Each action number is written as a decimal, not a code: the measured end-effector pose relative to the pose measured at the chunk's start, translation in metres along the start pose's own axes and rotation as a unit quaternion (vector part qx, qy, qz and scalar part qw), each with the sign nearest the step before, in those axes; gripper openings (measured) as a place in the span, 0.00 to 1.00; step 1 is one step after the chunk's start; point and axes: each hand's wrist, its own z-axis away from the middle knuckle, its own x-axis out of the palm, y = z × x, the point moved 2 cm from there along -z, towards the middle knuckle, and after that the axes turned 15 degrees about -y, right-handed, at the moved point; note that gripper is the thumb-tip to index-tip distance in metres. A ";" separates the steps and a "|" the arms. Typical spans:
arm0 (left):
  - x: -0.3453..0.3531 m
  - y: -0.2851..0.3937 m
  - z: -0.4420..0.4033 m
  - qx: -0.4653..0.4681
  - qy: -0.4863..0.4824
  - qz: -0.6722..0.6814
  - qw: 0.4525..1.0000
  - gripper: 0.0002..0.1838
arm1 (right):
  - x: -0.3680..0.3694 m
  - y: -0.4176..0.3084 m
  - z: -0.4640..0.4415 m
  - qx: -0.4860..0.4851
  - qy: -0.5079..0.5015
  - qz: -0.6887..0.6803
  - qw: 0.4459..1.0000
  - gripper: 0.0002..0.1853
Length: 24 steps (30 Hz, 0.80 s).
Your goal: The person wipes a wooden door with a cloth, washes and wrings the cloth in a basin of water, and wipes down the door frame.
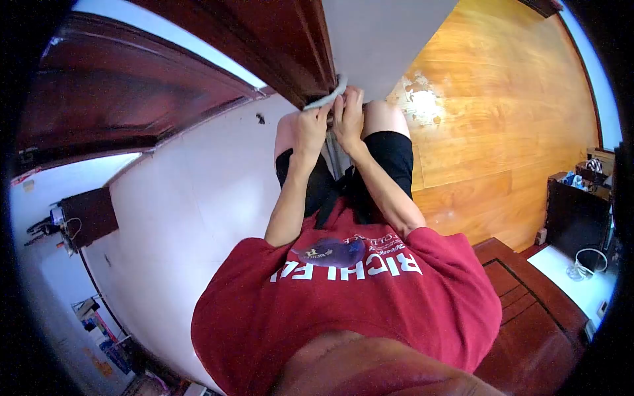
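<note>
A pale grey strip curves around the near bottom end of a dark red wooden post or door frame; I cannot tell whether it is cloth or foam. My left hand has its fingertips pressed together at the left part of the strip. Close beside it, my right hand is closed with bent fingers at the strip's right side. Both hands are between my knees, nearly touching each other. What lies beneath the fingers is hidden.
A pale wall panel rises behind the post. Pale floor spreads left, glossy wooden boards right. A dark wooden panel stands at upper left. A reddish-brown wooden surface is at lower right, near a black cabinet.
</note>
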 end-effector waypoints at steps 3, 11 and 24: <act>-0.024 0.011 0.000 0.011 0.080 -0.013 0.997 0.16 | -0.013 -0.050 -0.020 -0.040 0.049 -0.063 0.996 0.12; -0.107 0.104 -0.025 0.069 0.166 0.130 0.975 0.10 | -0.054 -0.141 -0.094 -0.163 0.112 -0.078 0.977 0.10; -0.004 -0.015 0.000 -0.044 0.062 -0.025 0.997 0.14 | -0.026 -0.008 -0.015 0.041 -0.061 -0.061 0.995 0.11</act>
